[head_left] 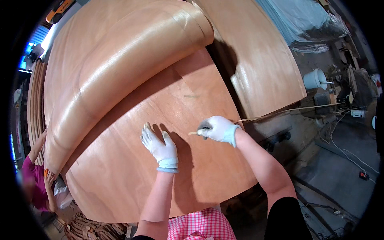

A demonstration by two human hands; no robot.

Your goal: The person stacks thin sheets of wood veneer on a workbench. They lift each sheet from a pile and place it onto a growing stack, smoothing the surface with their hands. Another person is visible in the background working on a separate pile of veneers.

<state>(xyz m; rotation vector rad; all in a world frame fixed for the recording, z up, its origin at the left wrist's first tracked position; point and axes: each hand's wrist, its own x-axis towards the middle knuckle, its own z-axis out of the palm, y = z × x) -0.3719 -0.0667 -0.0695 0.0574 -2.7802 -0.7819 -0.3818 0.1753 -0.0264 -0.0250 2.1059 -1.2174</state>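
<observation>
A broad reddish-brown wood veneer sheet [132, 168] lies before me, with a small greenish mark on it. Over its far part a lighter veneer sheet [140, 52] bends back in a large curl. My left hand [161, 148], in a white glove with grey fingertips, is low over the near sheet, fingers apart and nothing in them. To its right, my gloved right hand [216, 129] pinches a thin wooden strip [280, 113]. One short end pokes out left of the fingers; a long thin length runs right past the sheet's edge, apparently the same strip.
At the left edge a co-worker in a magenta top [34, 180] has hands at the curled sheet's end. Another veneer stack [268, 64] stands at right. Beyond are a white bucket [315, 79], a plastic-covered pile [306, 24] and a floor cable [348, 154].
</observation>
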